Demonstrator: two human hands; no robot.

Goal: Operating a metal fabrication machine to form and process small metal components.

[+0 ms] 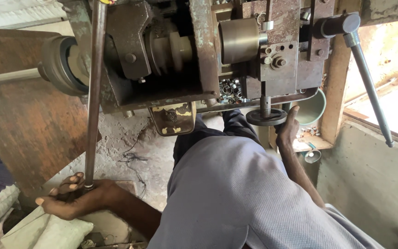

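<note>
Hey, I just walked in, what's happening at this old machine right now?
A person in a grey shirt sits at a rusty metal machine. The left hand grips the lower end of a long metal rod that runs up to the machine. The right hand touches a small dark handwheel under the machine. A pile of small metal rings sits in the machine, and a green cup stands beside the handwheel.

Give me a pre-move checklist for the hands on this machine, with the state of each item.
1. Left hand around the lower end of the long rod: ok.
2. Right hand touching the small handwheel: ok.
3. Right hand fully gripping the wheel: cannot tell.
4. Small metal rings piled inside the machine, not spilling: ok.
5. Side lever free of both hands: ok.
6. Green cup contents: cannot tell.
</note>
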